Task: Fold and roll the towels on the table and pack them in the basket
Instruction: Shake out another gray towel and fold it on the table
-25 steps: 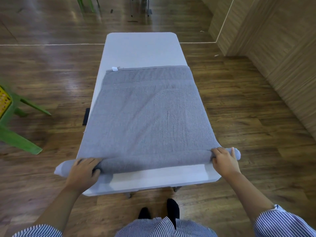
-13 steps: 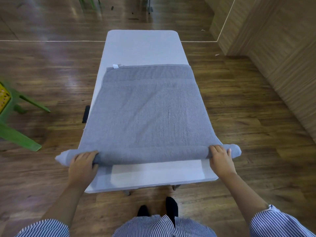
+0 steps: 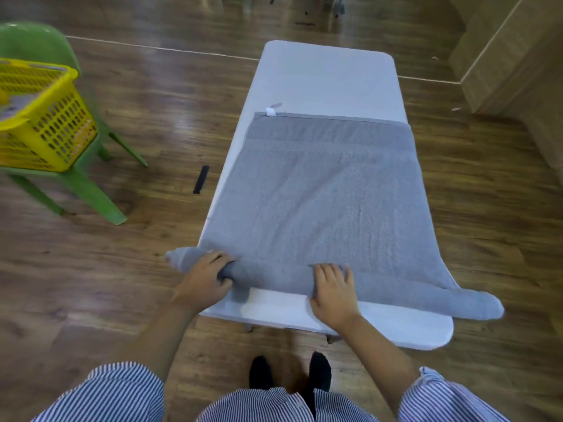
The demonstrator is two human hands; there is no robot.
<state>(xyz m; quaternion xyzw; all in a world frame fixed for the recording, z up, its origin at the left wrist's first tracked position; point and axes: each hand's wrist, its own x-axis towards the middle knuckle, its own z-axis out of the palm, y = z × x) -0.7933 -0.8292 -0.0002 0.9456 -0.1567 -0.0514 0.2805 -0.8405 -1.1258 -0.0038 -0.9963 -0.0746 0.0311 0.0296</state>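
My right hand (image 3: 333, 292) has slid inward along the roll since half a second ago, from the right end to near the middle, and my view has swung left, so the chair and basket now show at the left edge.

The wooden floor (image 3: 152, 123) fills most of the view. The white counter (image 3: 329, 77) runs away from me, its far half bare. The grey towel (image 3: 323, 193) lies flat over the near half, reaching about from one long edge of the counter to the other, with a small white tag (image 3: 270, 111) at its far left corner. Its near end is wound into a roll (image 3: 411, 295) that lies across the counter just short of the near edge; both tips of the roll stick out past the counter's sides, the right tip thicker and closer to me than the left.

A green chair (image 3: 76, 190) stands on the floor well to the left of the counter, and the yellow basket (image 3: 51, 123) sits on its seat, something grey showing inside. A thin black strip (image 3: 201, 179) shows just beside the counter's left edge.

My left hand (image 3: 204, 280) is curled around the roll near its left end, fingers over the top and thumb tucked underneath. My right hand lies flat on top of the roll with the fingers spread and pointing away from me, pressing rather than gripping. My striped sleeves (image 3: 451, 400) and dark shoes (image 3: 320, 370) show at the bottom.
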